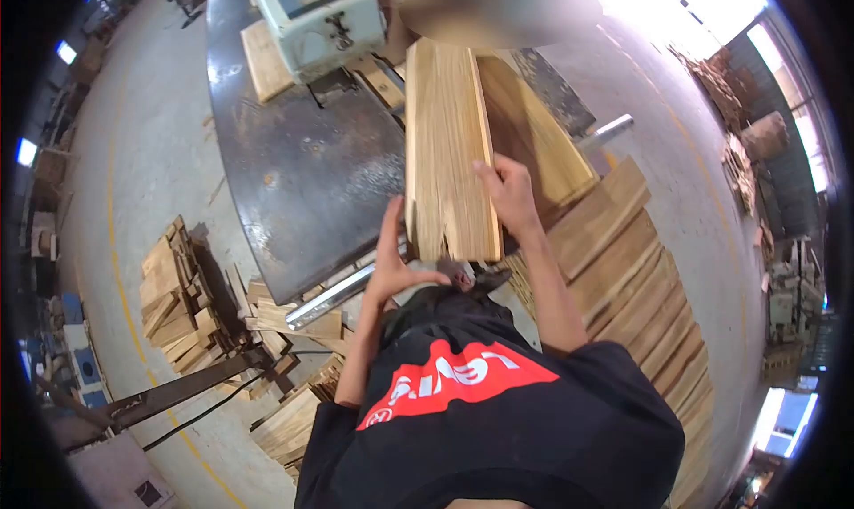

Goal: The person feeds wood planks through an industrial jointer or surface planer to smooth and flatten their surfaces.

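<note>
A long wooden board (449,144) with pale edges lies lengthwise in front of me, a split showing in its near end. My right hand (514,193) grips its right edge, thumb on the top face and fingers out of sight beneath. Beside the near left corner, my left hand (390,264) has its thumb and fingers spread apart, fingertips close to the board's left edge. Under the board is a dark metal machine table (311,171) with a shiny rail (334,297) along its front.
A pale green machine housing (325,28) stands on the table beside a short board (264,60). Another wide board (543,144) lies to the right. Stacked planks (632,286) are at my right, a scrap wood pile (178,295) at left. A blurred patch covers the far end.
</note>
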Demonstrator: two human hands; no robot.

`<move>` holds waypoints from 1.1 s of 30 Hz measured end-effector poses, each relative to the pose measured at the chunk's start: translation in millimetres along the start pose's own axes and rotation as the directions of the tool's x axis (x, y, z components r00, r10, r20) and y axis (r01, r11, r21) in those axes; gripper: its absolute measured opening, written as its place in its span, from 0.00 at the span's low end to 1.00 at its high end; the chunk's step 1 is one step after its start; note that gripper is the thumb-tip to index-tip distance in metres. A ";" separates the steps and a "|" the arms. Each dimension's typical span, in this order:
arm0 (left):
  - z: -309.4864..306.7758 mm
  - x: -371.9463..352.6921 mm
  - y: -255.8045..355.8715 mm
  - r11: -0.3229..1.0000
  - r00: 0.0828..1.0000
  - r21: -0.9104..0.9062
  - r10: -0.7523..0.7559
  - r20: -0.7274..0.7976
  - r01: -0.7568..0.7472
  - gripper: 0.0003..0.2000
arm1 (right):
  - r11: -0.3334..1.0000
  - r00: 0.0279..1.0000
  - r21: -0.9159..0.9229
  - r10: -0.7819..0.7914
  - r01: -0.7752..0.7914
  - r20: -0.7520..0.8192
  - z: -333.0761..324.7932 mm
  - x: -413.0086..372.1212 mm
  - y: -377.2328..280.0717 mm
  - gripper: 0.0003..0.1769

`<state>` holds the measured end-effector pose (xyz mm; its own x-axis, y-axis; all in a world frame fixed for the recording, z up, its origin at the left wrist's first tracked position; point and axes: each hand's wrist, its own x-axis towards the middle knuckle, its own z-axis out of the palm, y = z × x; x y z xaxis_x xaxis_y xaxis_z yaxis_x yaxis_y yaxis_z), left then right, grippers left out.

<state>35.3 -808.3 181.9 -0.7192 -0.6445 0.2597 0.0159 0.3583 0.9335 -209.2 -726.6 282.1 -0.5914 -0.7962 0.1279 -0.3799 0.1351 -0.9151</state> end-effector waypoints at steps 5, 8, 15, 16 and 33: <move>-0.4 -19.3 20.3 0.983 1.000 0.185 -0.017 -0.015 0.019 0.80 | 0.992 0.996 0.089 -0.087 0.086 0.004 43.7 -35.5 -51.9 0.12; -6.8 -41.8 22.7 0.969 0.996 0.238 -0.056 -0.071 0.071 0.79 | 0.993 0.989 0.075 -0.097 0.089 0.110 57.2 -44.9 -63.0 0.13; -25.3 -97.7 33.4 0.896 0.943 0.343 -0.193 -0.273 0.283 0.80 | 0.938 0.947 0.345 -0.142 0.035 0.289 97.4 -51.6 -46.2 0.14; -27.9 -101.0 38.1 0.898 0.932 0.319 -0.208 -0.296 0.302 0.81 | 0.927 0.932 0.373 -0.107 -0.031 0.345 103.6 -49.5 -32.0 0.13; -33.3 -58.1 -31.1 0.641 0.950 0.719 -0.054 -0.307 0.269 0.74 | 0.850 0.871 -0.349 -0.223 0.393 0.438 142.2 -35.3 50.7 0.36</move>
<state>99.6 -804.5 146.0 -0.4708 -0.8393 0.2719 -0.6828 0.5418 0.4901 -106.4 -775.5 176.8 -0.1185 -0.9819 0.1478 -0.8041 0.0076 -0.5945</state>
